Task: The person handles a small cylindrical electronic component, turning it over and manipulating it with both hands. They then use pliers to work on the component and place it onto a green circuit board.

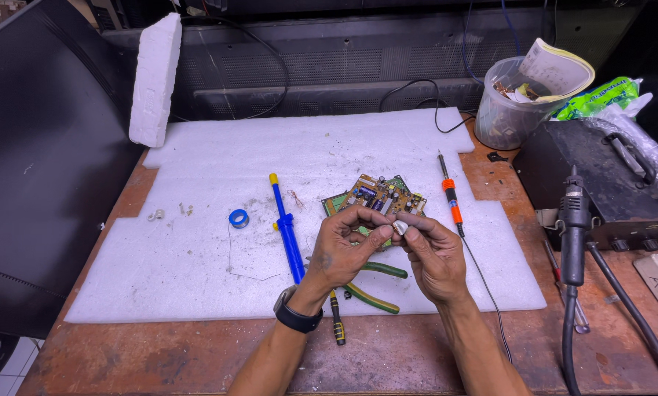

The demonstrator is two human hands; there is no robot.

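Both forearms enter from the bottom edge of the frame and meet just below the centre. On my left wrist sits a dark wristwatch (297, 314). My left hand (341, 249) and my right hand (433, 253) are raised together over the worktop (197, 356), and the fingers (377, 220) of both hands are pinched on a small pale component (401, 227) held between them, just right of the frame's centre. What kind of part it is I cannot tell.

Directly behind my hands, on a white foam sheet (219, 158), lies a green circuit board (377, 196) crowded with parts. Below my hands, partly hidden by them, are green-handled pliers (379, 286) and a small black and yellow screwdriver (337, 323).

Left of my hands a blue desoldering pump (286, 229) lies lengthwise, and further left a small blue roll (239, 218). Right of the board rests an orange-gripped soldering iron (450, 196), its cable running to the lower right.

At the right edge stands a black hot-air handpiece (572, 235) beside a black box (597, 172). In the upper right is a clear plastic tub (505, 110) of scraps. A white foam block (155, 77) leans at the upper left.
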